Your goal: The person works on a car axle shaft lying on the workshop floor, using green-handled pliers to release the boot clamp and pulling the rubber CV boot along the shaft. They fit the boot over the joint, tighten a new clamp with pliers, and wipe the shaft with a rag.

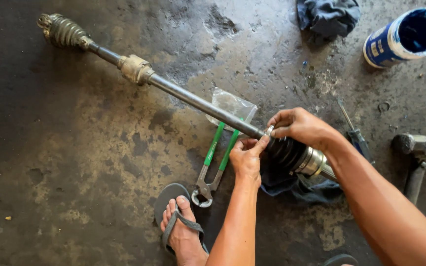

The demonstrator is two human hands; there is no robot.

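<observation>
The left hand (246,156) and right hand (299,127) both reach in from below and pinch one small metal clamp (269,130) at the narrow end of the black rubber boot (287,152) on one long axle shaft (193,101) lying on the concrete floor (75,162), with one pair of green-handled pliers (214,165) just beside, one screwdriver (353,130) near and one blue can (405,37) well apart.

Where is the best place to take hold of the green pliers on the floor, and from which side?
Grip the green pliers by the two long handles, coming from above. They lie flat on the floor, handles spread and bare; the jaw end sits close to the foot, and the handle tips reach under the shaft.
</observation>
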